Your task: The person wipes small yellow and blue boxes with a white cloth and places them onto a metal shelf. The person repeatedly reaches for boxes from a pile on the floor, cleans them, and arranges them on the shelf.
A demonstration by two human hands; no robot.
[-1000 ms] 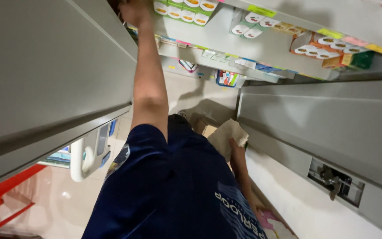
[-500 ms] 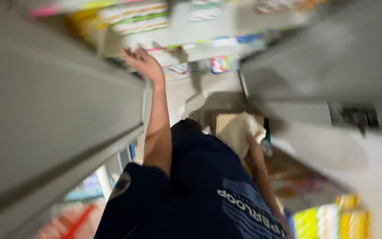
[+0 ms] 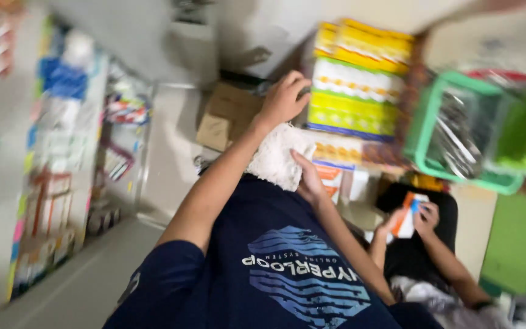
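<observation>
— Which step is in hand?

— The reaching, I judge. The left hand [image 3: 284, 97] lies on the stacked cartons [image 3: 351, 97], far right, with its fingers curled over their edge. Whether they grip, I cannot tell; the view is blurred.

— And the white cloth [image 3: 275, 159]?

— It is in the middle, near the chest and just beside the cartons. The right hand [image 3: 308, 181] pinches it. It looks soft, nubby and crumpled, while the cartons are flat, glossy card. A next move would call for a firm hold.
</observation>
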